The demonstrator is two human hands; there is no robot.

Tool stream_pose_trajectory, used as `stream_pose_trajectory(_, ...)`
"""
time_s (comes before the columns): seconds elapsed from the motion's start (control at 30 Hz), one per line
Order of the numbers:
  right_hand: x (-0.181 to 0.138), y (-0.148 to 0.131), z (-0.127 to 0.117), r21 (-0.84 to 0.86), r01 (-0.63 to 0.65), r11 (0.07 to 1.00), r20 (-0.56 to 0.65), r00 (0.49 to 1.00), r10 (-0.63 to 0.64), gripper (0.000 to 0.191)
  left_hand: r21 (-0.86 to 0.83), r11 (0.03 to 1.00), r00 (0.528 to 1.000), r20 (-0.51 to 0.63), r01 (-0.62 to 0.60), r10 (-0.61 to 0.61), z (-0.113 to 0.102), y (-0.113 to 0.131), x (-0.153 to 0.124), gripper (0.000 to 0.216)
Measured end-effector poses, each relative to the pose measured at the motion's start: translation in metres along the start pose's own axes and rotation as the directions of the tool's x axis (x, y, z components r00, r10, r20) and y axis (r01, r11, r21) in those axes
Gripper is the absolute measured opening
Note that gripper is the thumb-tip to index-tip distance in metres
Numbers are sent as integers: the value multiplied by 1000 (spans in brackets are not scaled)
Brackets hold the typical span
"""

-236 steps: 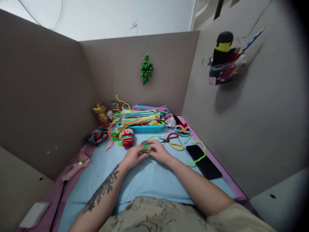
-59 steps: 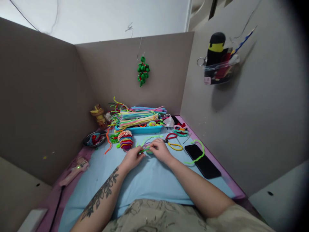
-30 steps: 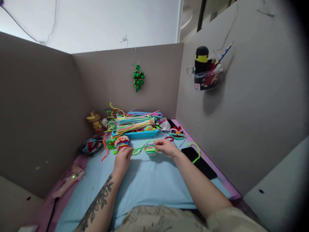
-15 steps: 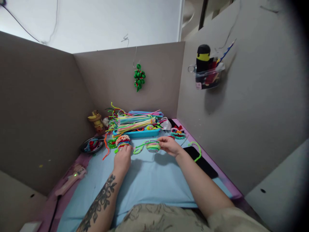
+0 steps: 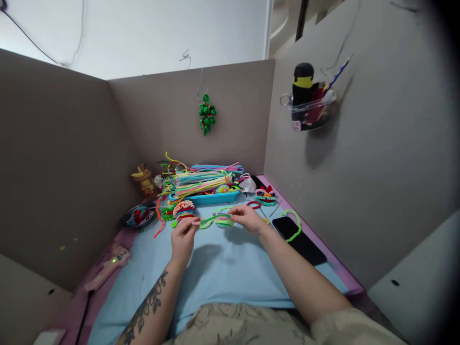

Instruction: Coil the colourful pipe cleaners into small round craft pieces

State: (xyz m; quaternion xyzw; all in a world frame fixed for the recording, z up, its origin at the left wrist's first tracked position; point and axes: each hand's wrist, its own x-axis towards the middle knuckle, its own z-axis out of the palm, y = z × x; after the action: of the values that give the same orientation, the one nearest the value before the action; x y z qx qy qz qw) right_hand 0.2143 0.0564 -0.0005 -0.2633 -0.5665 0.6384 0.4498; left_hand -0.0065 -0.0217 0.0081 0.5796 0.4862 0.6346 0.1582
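Observation:
My left hand pinches the left end of a green pipe cleaner between thumb and fingers. My right hand is closed on its other end, so the strand runs taut between the two hands above the blue cloth. Just behind and below it is a rounded piece in pastel green, yellow and lilac stripes, with a loop of strand at its left. Whether my right fingers also touch this piece I cannot tell. Right behind my left hand sits a stack of colourful fuzzy rings.
At the back, bundles of pipe cleaners lie over a blue tray. A dark bowl and a pink glue gun are left. A black phone and a bent green strand lie right; partitions enclose the table.
My right hand has shifted slightly left, and my left hand has turned from the ring stack toward the middle. The green pipe cleaner now stretches between both hands.

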Motion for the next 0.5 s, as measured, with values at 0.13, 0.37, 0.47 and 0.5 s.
stream_pose_trajectory(0.13,-1,3,9,-52,12,999,5,1000,-12,28,-269,930,964,-19,252,-266,11,-4,-2,20)
stream_pose_trajectory(0.37,-6,1,24,-91,0,996,36,999,3,27,-235,895,923,36,380,-383,19,-7,1,28)
stream_pose_trajectory(0.47,-8,1,28,-125,21,992,39,999,-16,26,-206,883,906,81,422,-414,20,-8,2,27)
stream_pose_trajectory(0.5,-8,1,29,-135,26,990,39,999,-21,27,-209,871,896,102,444,-432,20,-8,2,27)
